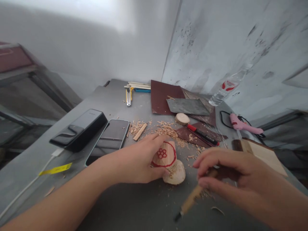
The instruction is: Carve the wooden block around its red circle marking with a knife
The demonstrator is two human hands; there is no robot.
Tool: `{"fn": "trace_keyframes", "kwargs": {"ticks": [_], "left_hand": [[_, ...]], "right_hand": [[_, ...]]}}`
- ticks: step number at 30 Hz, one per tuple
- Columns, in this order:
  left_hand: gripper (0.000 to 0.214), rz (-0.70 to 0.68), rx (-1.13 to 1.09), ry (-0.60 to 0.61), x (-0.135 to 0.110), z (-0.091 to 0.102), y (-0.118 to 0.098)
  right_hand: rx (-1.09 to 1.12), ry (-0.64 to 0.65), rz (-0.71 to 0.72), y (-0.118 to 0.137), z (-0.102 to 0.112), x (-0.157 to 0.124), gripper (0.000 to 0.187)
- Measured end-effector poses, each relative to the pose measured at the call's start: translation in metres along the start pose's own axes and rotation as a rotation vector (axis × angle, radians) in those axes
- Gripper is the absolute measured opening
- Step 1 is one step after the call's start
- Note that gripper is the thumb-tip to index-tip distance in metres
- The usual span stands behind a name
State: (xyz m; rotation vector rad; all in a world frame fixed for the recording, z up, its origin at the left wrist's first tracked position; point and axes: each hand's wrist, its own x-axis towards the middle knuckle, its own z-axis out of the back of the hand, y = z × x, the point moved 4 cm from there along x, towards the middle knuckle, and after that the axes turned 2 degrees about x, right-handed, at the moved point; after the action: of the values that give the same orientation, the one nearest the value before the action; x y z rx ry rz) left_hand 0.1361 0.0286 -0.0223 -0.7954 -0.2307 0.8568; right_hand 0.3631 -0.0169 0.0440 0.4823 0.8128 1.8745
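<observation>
My left hand (146, 160) is closed on the near-left side of a small wood piece (171, 152), thumb at the front. A red ring with a red flower inside is drawn on its face. Under it lies a pale round wood slice (179, 175) with shavings on it. To the right, my right hand (223, 179) grips a wood-handled carving tool (192, 199), its dark tip pointing down and left, apart from the wood. Loose wood shavings (169, 131) lie just beyond the hands, beside a red-and-black marker (203, 134) and another wood slice (182, 118).
At left are a phone (109, 138), a black box-like device (79, 128) and a white cable (26, 187). A utility knife (128, 97), sandpaper sheets (161, 96) and a water bottle (227, 88) sit toward the wall. A pink glue gun (245, 124) is at right.
</observation>
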Motion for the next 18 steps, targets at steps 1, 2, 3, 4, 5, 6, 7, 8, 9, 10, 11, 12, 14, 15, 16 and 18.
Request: {"fn": "trace_keyframes", "kwargs": {"ticks": [1, 2, 3, 4, 5, 6, 7, 8, 9, 10, 11, 12, 14, 15, 16, 18], "left_hand": [[0.070, -0.002, -0.001, -0.004, 0.000, 0.000, 0.000], [0.066, -0.006, -0.004, -0.007, 0.000, 0.001, 0.000], [0.062, -0.011, -0.009, -0.008, 0.001, 0.001, 0.000], [0.058, -0.016, -0.017, -0.007, 0.001, 0.002, 0.000], [0.054, -0.021, -0.025, -0.004, 0.001, 0.002, -0.001], [0.051, -0.026, -0.031, 0.002, 0.001, 0.002, -0.001], [0.049, -0.032, -0.035, 0.008, 0.001, 0.003, -0.001], [0.049, -0.040, -0.037, 0.012, 0.001, 0.003, -0.001], [0.050, -0.049, -0.037, 0.009, 0.001, 0.003, -0.001], [0.052, -0.055, -0.038, 0.002, 0.001, 0.003, -0.001], [0.054, -0.062, -0.040, -0.007, 0.001, 0.004, 0.000], [0.054, -0.066, -0.044, -0.015, 0.001, 0.004, 0.000], [0.054, -0.072, -0.051, -0.017, 0.001, 0.005, 0.000], [0.052, -0.079, -0.052, -0.012, 0.001, 0.005, 0.000], [0.049, -0.091, -0.048, -0.007, 0.001, 0.005, 0.000], [0.045, -0.125, -0.030, -0.032, 0.001, 0.006, -0.002]], "right_hand": [[0.038, -0.011, -0.053, -0.003, -0.001, 0.005, 0.017], [0.066, -0.024, -0.098, -0.005, -0.002, 0.009, 0.020], [0.099, -0.037, -0.122, -0.006, -0.001, 0.012, 0.022], [0.137, -0.053, -0.130, -0.006, 0.000, 0.014, 0.023], [0.176, -0.072, -0.122, -0.005, 0.003, 0.015, 0.024], [0.209, -0.094, -0.105, -0.004, 0.006, 0.016, 0.025], [0.227, -0.119, -0.083, -0.001, 0.010, 0.016, 0.025], [0.231, -0.144, -0.051, 0.001, 0.013, 0.017, 0.026], [0.220, -0.169, -0.016, 0.004, 0.015, 0.017, 0.028], [0.201, -0.192, 0.027, 0.007, 0.017, 0.018, 0.029], [0.179, -0.211, 0.071, 0.010, 0.016, 0.019, 0.030], [0.154, -0.227, 0.117, 0.013, 0.015, 0.021, 0.030], [0.110, -0.227, 0.210, 0.017, 0.007, 0.025, 0.025], [0.105, -0.215, 0.258, 0.018, 0.001, 0.028, 0.022], [0.119, -0.202, 0.296, 0.019, -0.005, 0.030, 0.020], [0.207, -0.170, 0.303, 0.016, -0.018, 0.036, 0.020]]}}
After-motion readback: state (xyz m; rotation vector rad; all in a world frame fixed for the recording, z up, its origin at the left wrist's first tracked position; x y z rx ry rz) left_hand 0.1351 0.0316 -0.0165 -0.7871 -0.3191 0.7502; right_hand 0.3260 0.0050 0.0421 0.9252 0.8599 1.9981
